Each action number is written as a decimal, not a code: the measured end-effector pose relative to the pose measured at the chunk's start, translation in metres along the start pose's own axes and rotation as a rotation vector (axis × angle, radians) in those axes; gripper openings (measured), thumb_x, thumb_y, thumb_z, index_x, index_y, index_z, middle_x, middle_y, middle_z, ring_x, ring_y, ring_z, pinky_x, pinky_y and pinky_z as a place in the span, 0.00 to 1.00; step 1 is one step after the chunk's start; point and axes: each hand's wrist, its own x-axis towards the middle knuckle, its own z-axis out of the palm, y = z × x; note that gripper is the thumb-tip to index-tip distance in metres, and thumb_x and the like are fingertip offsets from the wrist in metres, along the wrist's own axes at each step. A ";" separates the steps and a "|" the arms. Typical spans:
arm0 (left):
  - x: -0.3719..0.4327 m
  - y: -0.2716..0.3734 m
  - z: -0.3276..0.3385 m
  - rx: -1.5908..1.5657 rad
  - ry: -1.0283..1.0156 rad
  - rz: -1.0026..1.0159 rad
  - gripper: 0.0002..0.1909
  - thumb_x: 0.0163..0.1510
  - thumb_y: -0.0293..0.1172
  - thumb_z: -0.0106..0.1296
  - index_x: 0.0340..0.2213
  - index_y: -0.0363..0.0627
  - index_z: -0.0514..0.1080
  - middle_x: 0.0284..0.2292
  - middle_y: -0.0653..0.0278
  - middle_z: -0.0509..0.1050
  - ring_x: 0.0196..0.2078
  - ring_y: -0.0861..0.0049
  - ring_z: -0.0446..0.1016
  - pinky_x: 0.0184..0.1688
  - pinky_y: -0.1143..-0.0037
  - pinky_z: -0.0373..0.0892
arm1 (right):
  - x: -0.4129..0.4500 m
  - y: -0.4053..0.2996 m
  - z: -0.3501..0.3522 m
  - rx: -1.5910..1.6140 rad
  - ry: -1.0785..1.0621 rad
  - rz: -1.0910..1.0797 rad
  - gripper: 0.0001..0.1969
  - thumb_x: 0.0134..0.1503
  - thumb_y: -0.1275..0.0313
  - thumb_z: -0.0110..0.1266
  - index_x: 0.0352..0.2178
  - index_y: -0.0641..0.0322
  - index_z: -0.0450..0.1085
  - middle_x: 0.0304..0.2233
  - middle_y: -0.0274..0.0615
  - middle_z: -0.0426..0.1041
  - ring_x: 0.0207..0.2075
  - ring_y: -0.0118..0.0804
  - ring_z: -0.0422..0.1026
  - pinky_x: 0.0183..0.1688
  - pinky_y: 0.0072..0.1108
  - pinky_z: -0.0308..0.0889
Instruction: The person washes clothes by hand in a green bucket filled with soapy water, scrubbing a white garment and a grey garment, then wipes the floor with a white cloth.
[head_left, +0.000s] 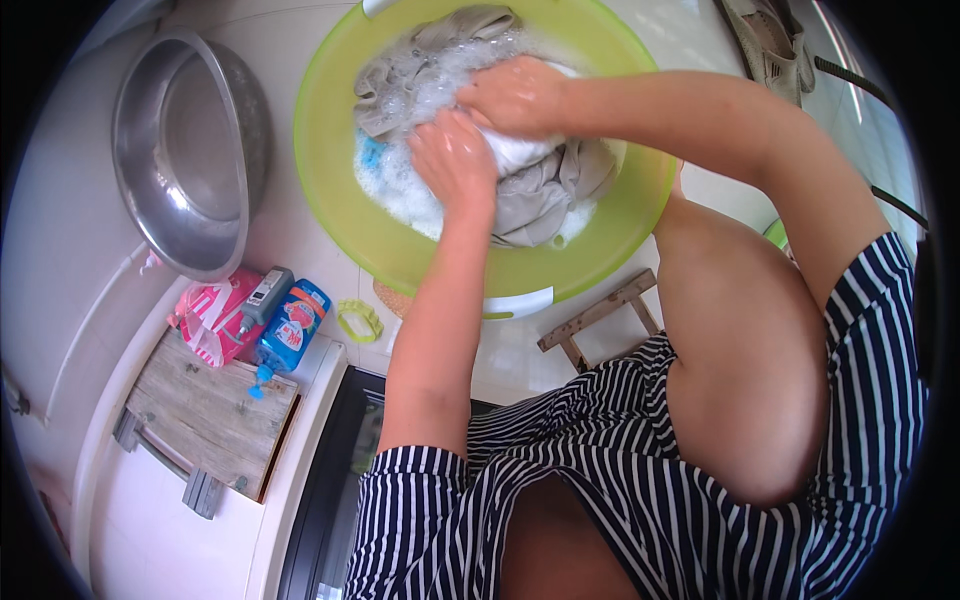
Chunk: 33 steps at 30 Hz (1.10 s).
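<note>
A green plastic basin (330, 187) holds soapy water with foam (397, 187), a white cloth (517, 152) and grey-beige clothing (536, 202). My left hand (457, 157) lies on the foam and the left edge of the white cloth, its fingers bent. Against the upper part of that cloth presses my right hand (517, 97), fingers curled towards my left hand. Whether either hand grips the fabric cannot be told, since foam and the hands themselves cover the fingertips. Something blue (372, 152) shows under the suds at the basin's left side.
A metal bowl (202, 135) stands left of the basin. Below it are a pink package (225, 315), a grey bottle (266, 300) and a blue pump bottle (296, 326), near a wooden board (210, 405). A wooden stool (600, 307) is beside my leg; shoes (772, 52) lie upper right.
</note>
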 end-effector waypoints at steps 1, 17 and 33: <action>0.014 0.002 -0.001 -0.023 -0.025 -0.020 0.16 0.54 0.36 0.44 0.32 0.38 0.76 0.39 0.43 0.74 0.44 0.49 0.71 0.44 0.59 0.67 | 0.010 0.010 -0.004 0.094 -0.065 0.050 0.15 0.55 0.63 0.47 0.38 0.62 0.70 0.44 0.50 0.73 0.46 0.48 0.72 0.47 0.38 0.66; -0.059 -0.018 -0.008 -0.212 0.115 0.494 0.19 0.52 0.28 0.48 0.48 0.44 0.68 0.56 0.51 0.60 0.58 0.48 0.57 0.57 0.60 0.55 | -0.088 -0.016 0.039 -0.150 0.521 -0.157 0.18 0.52 0.60 0.54 0.44 0.50 0.69 0.46 0.43 0.69 0.53 0.46 0.64 0.46 0.45 0.63; 0.045 -0.031 -0.024 -0.370 -0.091 0.001 0.17 0.57 0.36 0.42 0.33 0.35 0.74 0.33 0.48 0.77 0.38 0.53 0.74 0.41 0.63 0.67 | 0.038 0.019 0.000 0.253 -0.054 -0.099 0.28 0.58 0.49 0.36 0.47 0.59 0.68 0.43 0.54 0.73 0.42 0.53 0.72 0.46 0.40 0.65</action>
